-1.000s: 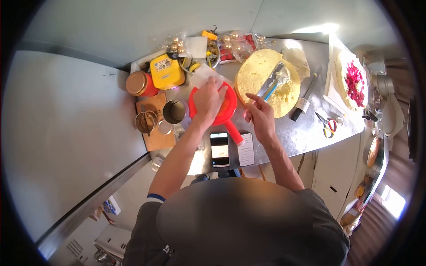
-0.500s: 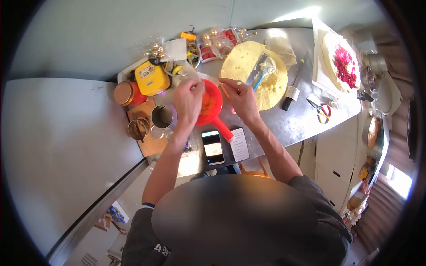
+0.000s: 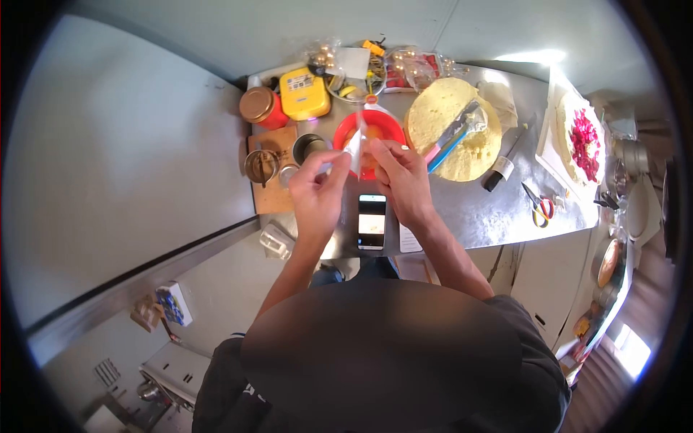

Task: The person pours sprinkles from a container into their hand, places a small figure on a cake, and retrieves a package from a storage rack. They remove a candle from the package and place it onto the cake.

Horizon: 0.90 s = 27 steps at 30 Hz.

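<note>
My left hand (image 3: 317, 189) is over the near left edge of the red bowl (image 3: 397, 127), fingers curled into a pinch. A pale, see-through strip (image 3: 358, 148) stands between the hands above the bowl; whether either hand grips it is unclear. Close to the bowl's near right side, my right hand (image 3: 406, 182) is closed, thumb against fingers, on something too small to name. Orange pieces (image 3: 372, 133) lie inside the bowl, partly covered by the hands. Just below the hands, a phone (image 3: 372, 224) lies on the metal table (image 3: 462, 216).
On the right are a round yellow sponge cake (image 3: 442, 103) with spatulas on it, a knife (image 3: 499, 172), scissors (image 3: 538, 207) and a cream cake (image 3: 567, 141) with red topping. At left stand a yellow box (image 3: 304, 94), red jar (image 3: 263, 107) and metal cups (image 3: 260, 167).
The view has shifted, so the table items appear further right. Both hands have come nearer my body relative to the bowl. The orange piece at my right fingertips no longer shows.
</note>
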Motion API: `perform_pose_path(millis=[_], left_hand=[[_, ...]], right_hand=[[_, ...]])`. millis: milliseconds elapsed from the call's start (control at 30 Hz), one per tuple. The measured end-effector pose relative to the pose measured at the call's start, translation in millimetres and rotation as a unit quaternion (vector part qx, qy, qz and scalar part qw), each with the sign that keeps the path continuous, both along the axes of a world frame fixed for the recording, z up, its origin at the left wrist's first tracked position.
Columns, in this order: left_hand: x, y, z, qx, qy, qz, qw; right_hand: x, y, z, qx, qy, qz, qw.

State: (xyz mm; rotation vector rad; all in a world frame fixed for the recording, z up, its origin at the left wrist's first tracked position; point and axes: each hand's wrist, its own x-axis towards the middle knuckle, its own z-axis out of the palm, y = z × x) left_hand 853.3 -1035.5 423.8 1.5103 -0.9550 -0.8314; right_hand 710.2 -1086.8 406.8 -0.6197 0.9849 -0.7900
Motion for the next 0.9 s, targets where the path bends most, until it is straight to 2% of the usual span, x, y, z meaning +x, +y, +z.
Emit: perform_pose_path(millis=[67, 200, 333, 433, 533, 633, 733, 900], left_hand=[[0.6, 16.8, 14.2, 0.065, 0.186, 0.041, 0.980], [1.3, 36.9, 28.8, 0.043, 0.346, 0.084, 0.934], [0.3, 56.9, 38.2, 0.017, 0.330, 0.120, 0.936], [2.5, 68.1, 44.4, -0.022, 0.253, 0.149, 0.956], [2.5, 77.2, 63.5, 0.017, 0.246, 0.168, 0.954], [6.1, 85.7, 72.4, 0.018, 0.298, 0.153, 0.942], [6.5, 89.7, 74.7, 0.024, 0.318, 0.179, 0.931], [5.8, 96.4, 80.2, 0.053, 0.298, 0.163, 0.939]], right_hand=[[2.0, 13.1, 7.5, 0.021, -0.050, 0.006, 0.998], [12.4, 41.2, 27.8, -0.011, -0.055, 0.018, 0.998], [19.1, 58.2, 36.2, -0.034, -0.057, 0.014, 0.998], [22.0, 69.7, 42.8, -0.022, -0.075, 0.010, 0.997], [26.8, 79.8, 51.6, -0.048, -0.060, 0.011, 0.997], [27.1, 86.0, 56.1, -0.020, -0.076, 0.019, 0.997], [29.3, 92.3, 60.6, -0.006, -0.105, 0.018, 0.994], [38.3, 97.8, 63.9, -0.008, -0.115, 0.020, 0.993]])
